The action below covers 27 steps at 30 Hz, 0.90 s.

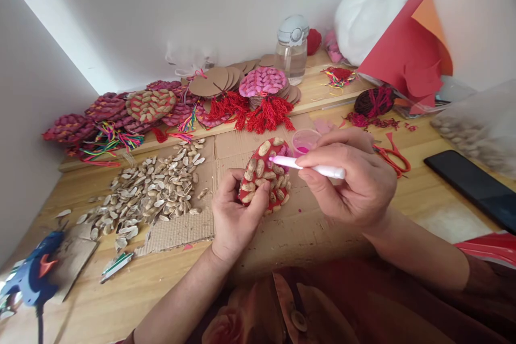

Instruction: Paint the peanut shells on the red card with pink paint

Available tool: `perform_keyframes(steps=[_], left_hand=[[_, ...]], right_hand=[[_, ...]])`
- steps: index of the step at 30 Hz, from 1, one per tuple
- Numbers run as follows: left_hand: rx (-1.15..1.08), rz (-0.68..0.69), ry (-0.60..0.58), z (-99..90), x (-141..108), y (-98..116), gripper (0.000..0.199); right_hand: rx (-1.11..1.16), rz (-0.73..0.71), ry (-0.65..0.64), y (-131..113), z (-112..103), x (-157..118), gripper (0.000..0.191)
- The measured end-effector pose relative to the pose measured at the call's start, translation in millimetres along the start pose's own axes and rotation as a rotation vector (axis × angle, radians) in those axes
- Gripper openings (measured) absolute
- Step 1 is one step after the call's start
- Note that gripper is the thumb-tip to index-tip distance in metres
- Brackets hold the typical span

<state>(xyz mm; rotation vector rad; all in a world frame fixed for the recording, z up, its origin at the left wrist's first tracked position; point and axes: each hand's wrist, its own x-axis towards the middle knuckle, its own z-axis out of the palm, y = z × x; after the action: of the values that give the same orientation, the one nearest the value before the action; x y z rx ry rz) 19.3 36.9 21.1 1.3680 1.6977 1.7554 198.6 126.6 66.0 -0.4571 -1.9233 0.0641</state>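
Observation:
My left hand [237, 215] grips a round red disc [266, 172] with peanut shells glued over its face, the thumb pressing on the front. The disc is tilted up toward me, and a few shells at its upper right edge are pink. Between the fingers and thumb of my right hand [350, 177] is a white brush pen [318, 169], its pink tip touching a shell near the disc's upper right. Just behind the disc stands a small clear cup [304, 142] with pink paint in it.
Loose peanut shells [153, 188] are heaped at left. A blue glue gun [34, 269] lies at the left front. Behind, a ledge bears finished pink shell discs [264, 81] with tassels and a water bottle [292, 51]. Orange scissors [393, 158] and a black phone [471, 183] are at right.

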Motion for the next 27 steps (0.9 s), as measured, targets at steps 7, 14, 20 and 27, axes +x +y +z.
perform_keyframes(steps=[7,14,20,27], left_hand=[[-0.078,-0.064,-0.019,0.8,2.6,-0.9,0.02],[-0.087,-0.098,-0.024,0.2,2.0,-0.5,0.023],[-0.098,-0.116,-0.034,0.1,2.5,-1.8,0.024],[-0.157,-0.147,-0.019,0.7,3.2,-6.3,0.021]], right_hand=[[0.085,0.068,-0.021,-0.1,1.7,1.6,0.008],[0.159,0.15,0.008,1.8,2.0,2.8,0.004],[0.14,0.184,0.046,1.4,2.2,3.3,0.005],[0.12,0.129,0.026,3.9,1.2,2.3,0.005]])
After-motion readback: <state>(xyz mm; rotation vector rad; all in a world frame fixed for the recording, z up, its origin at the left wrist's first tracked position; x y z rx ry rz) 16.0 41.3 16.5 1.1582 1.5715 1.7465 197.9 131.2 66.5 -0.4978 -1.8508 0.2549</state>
